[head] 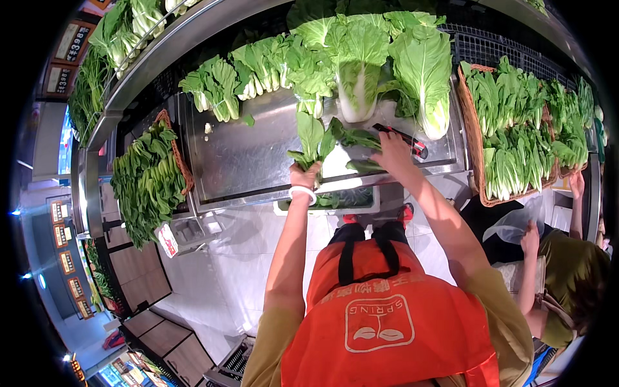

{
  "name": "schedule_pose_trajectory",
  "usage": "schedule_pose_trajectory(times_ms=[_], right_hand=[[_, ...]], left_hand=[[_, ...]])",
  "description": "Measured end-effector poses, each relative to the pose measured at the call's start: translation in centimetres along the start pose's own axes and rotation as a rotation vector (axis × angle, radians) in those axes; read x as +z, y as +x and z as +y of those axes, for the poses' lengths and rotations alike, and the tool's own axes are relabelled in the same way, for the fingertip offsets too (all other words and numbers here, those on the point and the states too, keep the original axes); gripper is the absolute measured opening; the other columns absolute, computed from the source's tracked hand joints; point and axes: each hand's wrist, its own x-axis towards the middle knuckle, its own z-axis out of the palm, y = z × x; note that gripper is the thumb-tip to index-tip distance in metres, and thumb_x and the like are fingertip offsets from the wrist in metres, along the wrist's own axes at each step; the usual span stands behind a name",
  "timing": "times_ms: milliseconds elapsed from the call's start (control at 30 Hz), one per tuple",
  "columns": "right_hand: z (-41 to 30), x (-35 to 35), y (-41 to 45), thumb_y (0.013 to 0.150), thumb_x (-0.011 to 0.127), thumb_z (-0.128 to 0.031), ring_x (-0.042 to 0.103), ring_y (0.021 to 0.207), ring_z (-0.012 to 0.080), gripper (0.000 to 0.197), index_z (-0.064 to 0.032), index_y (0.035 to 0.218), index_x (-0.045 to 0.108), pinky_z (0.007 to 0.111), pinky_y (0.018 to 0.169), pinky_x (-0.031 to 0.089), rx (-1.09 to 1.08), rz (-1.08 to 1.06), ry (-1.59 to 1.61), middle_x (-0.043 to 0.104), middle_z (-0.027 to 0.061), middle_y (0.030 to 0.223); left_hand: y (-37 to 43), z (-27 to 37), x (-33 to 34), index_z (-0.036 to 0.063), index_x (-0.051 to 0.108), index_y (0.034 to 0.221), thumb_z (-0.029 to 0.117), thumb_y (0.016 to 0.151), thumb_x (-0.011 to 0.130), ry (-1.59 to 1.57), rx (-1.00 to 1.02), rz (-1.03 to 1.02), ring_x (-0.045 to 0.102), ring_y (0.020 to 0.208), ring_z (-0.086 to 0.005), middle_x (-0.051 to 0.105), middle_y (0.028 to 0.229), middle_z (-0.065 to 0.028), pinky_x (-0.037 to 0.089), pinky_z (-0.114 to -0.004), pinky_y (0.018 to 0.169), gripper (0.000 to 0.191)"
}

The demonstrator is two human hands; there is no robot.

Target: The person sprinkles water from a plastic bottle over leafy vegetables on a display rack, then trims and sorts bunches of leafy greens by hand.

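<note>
My left hand (304, 178), with a white bangle at the wrist, grips the base of a small bunch of leafy greens (309, 137) at the front edge of a stainless steel tray (232, 159). To the right, my right hand (392, 152) is over loose green leaves (360, 139) on the tray; its fingers touch them, but whether they grip is hard to tell. A red and black utility knife (405, 140) lies just beyond and beside that hand. Large leafy heads with white stems (360, 92) stand along the tray's back.
Smaller bundled greens (217, 92) line the tray's back left. Wicker baskets of greens stand at the left (186, 167) and right (476, 145). Below the front edge is a white crate (280, 208) holding leaves. At right, another person (570, 285) holds a clear plastic bag (517, 220).
</note>
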Motion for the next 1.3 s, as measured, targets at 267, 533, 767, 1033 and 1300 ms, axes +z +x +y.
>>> schedule_pose_trajectory(times_ms=[267,533,767,1033,1300], right_hand=[[1.9,4.3,-0.4,0.059,0.068,-0.016,0.05,0.087,0.0296,0.033,-0.0034,0.084,0.051,0.036,0.072,0.043,-0.129,-0.106,-0.024,0.052,0.0134,0.09],[1.9,2.0,0.4,0.063,0.058,-0.007,0.057,0.081,0.0365,0.031,-0.0005,0.091,0.046,0.044,0.067,0.046,-0.074,-0.534,0.24,0.058,0.0206,0.084],[1.6,2.7,1.2,0.062,0.058,-0.005,0.058,0.08,0.0333,0.043,0.0011,0.102,0.044,0.041,0.067,0.047,-0.16,-0.568,0.24,0.057,0.0212,0.084],[1.6,-1.1,3.3,0.066,0.057,0.006,0.059,0.072,0.0207,0.039,0.0011,0.101,0.041,0.027,0.059,0.05,0.429,-0.536,1.467,0.055,0.0116,0.087],[-0.1,-5.5,1.8,0.064,0.061,0.001,0.059,0.073,0.0184,0.05,0.004,0.11,0.041,0.026,0.061,0.048,0.299,-0.396,1.617,0.057,0.0119,0.086]], left_hand=[[-0.4,3.5,-0.4,-0.0074,0.051,0.096,0.01,0.069,0.063,0.15,-0.077,-0.096,0.056,0.059,-0.0189,0.061,0.077,-0.015,0.046,-0.029,0.052,0.034],[-8.3,5.9,-5.7,-0.0039,0.047,0.101,0.004,0.066,0.048,-1.726,-0.556,-0.612,0.044,0.067,-0.0127,0.046,0.084,-0.0062,0.039,-0.023,0.056,0.036],[-12.9,4.6,-4.6,-0.0037,0.048,0.101,0.018,0.076,0.056,-1.772,-0.618,-0.586,0.037,0.058,-0.009,0.039,0.072,-0.0022,0.033,-0.02,0.047,0.034],[-12.0,4.2,-3.5,0.0016,0.052,0.096,0.017,0.081,0.056,-1.746,-0.63,-0.621,0.035,0.054,-0.0054,0.038,0.069,0.0011,0.032,-0.018,0.045,0.021],[-10.3,11.4,3.6,0.0057,0.053,0.099,0.015,0.079,0.06,-1.011,-0.241,-0.436,0.056,0.073,-0.0144,0.059,0.088,-0.0047,0.046,-0.026,0.066,0.023]])
